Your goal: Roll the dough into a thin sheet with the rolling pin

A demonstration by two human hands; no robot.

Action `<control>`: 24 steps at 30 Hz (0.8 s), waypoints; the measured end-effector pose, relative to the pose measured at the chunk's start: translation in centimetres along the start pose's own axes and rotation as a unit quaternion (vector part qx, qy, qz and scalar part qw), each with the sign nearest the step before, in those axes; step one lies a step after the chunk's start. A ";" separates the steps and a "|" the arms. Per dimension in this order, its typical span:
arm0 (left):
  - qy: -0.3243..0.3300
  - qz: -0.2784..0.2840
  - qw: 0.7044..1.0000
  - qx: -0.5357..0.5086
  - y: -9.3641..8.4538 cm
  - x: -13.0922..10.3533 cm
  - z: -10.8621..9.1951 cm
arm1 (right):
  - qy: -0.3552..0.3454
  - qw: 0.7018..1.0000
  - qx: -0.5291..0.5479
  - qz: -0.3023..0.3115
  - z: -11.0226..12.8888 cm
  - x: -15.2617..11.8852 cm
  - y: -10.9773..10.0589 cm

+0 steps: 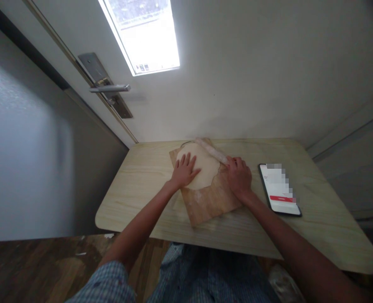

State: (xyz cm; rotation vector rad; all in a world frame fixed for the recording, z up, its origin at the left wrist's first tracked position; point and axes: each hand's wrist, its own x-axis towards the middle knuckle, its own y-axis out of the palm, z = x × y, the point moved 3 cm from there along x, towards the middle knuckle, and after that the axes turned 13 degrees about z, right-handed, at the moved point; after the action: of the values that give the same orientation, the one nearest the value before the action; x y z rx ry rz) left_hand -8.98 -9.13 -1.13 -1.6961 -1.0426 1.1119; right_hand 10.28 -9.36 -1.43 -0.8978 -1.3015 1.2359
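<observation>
"White door (pixel 252 92) at the back?"

"Yes, with a bright window (pixel 155 46) and a metal handle (pixel 110 88); in front of it stands a wooden table (pixel 136 176)."

"What's on that?"

"A board (pixel 210 206), lying askew, with flattened dough (pixel 205 168) over its far part and, to its right, a phone (pixel 279 191)."

"And the hands?"

"Left hand (pixel 184 170): fingers spread, laid palm down on the dough, gripping nothing. Right hand (pixel 239 176): curled around the near end of a rolling pin (pixel 211 149) at the dough's far right edge."

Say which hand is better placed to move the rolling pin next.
Probably the right hand: it grips one end of the rolling pin, while the left hand lies spread on the dough.
</observation>
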 end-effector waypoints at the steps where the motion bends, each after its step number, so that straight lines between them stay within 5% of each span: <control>1: -0.035 -0.017 0.999 -0.036 -0.6 0.9 0.7 | 0.011 1.000 0.004 -0.004 -0.1 0.0 0.0; 6: -0.138 -0.109 0.957 -0.231 -3.4 4.5 3.7 | 0.050 0.998 0.031 -0.011 -0.3 -0.2 -0.3; 12: -0.173 -0.072 0.920 -0.344 -4.8 6.1 5.2 | 0.051 0.997 0.046 -0.028 -0.3 -0.2 -0.2; 16: -0.166 -0.042 0.901 -0.398 -5.1 6.3 5.0 | 0.053 0.996 0.057 -0.039 -0.5 -0.2 0.0; 24: -0.098 -0.076 0.893 -0.433 -4.8 5.9 4.3 | 0.049 0.994 0.082 -0.053 -0.5 -0.3 -0.5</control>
State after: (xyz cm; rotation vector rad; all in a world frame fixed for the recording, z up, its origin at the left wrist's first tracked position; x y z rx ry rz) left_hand -12.46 -1.28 0.72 -2.1299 -1.9684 0.7522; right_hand 10.86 -9.62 -1.10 -0.7538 -1.1381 1.1820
